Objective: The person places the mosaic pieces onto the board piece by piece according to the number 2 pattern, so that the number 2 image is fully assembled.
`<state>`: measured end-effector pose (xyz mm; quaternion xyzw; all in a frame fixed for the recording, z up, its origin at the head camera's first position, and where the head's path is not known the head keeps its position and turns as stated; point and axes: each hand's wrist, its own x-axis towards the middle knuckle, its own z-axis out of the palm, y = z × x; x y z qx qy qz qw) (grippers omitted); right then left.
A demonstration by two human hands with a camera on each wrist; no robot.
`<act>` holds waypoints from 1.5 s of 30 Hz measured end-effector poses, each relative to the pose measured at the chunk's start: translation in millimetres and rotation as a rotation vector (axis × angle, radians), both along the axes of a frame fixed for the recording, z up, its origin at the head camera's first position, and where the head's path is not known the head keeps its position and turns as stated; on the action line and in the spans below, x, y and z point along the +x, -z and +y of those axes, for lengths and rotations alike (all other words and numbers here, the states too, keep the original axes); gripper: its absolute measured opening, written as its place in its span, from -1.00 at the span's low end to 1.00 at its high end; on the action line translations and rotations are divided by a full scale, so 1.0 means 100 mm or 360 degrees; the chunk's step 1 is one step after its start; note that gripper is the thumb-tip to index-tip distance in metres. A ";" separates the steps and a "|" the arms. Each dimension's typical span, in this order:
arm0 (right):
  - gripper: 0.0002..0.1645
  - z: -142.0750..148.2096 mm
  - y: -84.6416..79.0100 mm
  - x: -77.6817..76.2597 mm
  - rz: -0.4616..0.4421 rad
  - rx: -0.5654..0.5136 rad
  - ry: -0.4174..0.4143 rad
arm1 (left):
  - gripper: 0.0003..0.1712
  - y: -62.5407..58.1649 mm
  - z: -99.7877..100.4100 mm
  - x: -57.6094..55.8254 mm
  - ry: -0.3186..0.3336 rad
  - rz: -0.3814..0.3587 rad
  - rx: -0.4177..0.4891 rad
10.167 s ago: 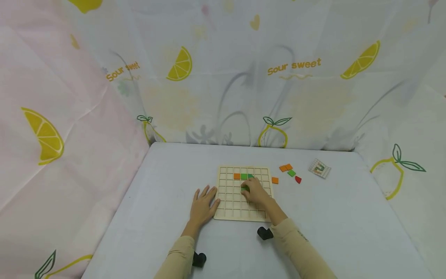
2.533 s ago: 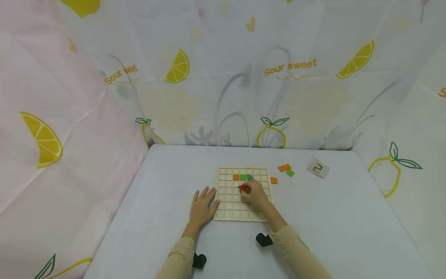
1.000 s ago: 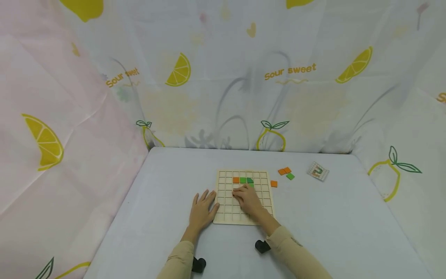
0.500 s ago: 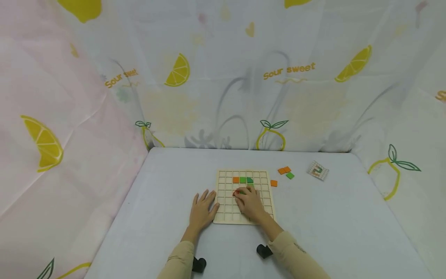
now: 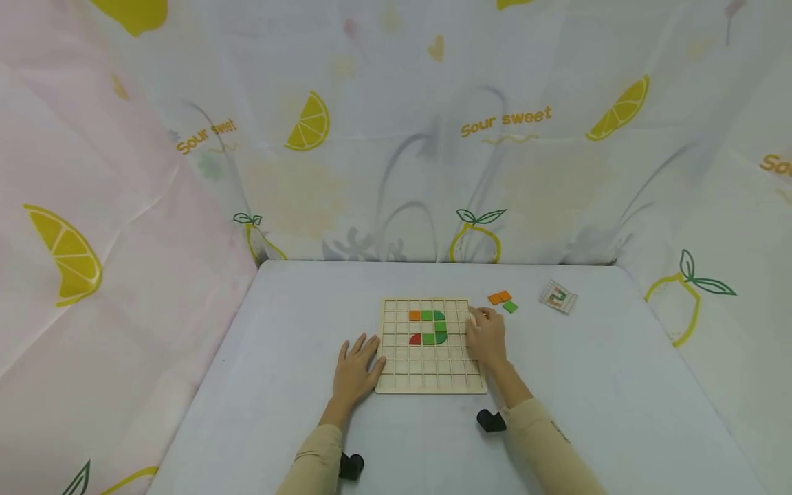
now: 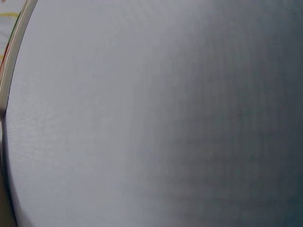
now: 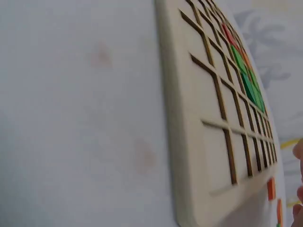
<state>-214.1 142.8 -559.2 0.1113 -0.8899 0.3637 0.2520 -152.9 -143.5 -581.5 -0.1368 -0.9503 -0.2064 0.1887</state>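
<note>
My left hand (image 5: 354,371) lies flat on the table with fingers spread, fingertips at the left edge of the wooden grid board (image 5: 402,381). On the board sit an orange square tile (image 5: 414,315), several green tiles (image 5: 427,315) and a red quarter-round tile (image 5: 415,339), forming a shape that opens to the left. Bent but loose, the fingers of my right hand (image 5: 489,337) hover at the board's upper right edge. Beside that edge, an orange tile (image 7: 271,189) shows in the right wrist view, apart from the fingertips (image 7: 298,150); the hand hides it in the head view.
Behind the right hand lie two orange tiles (image 5: 500,298) and a green tile (image 5: 510,306). Farther right is a small pattern card (image 5: 558,297). A black wrist-worn piece (image 5: 491,421) shows below each wrist. Printed cloth walls (image 5: 396,137) enclose the white table (image 5: 297,302).
The red tile was carried from the right side onto the board, placed at the lower left of the shape, and released. My right hand then moved right to the board's edge. The left hand stayed.
</note>
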 end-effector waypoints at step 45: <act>-0.70 0.32 -0.05 -0.06 -0.0344 -0.0135 0.0000 | -0.47 0.05 0.00 0.01 -0.0019 -0.0026 0.0002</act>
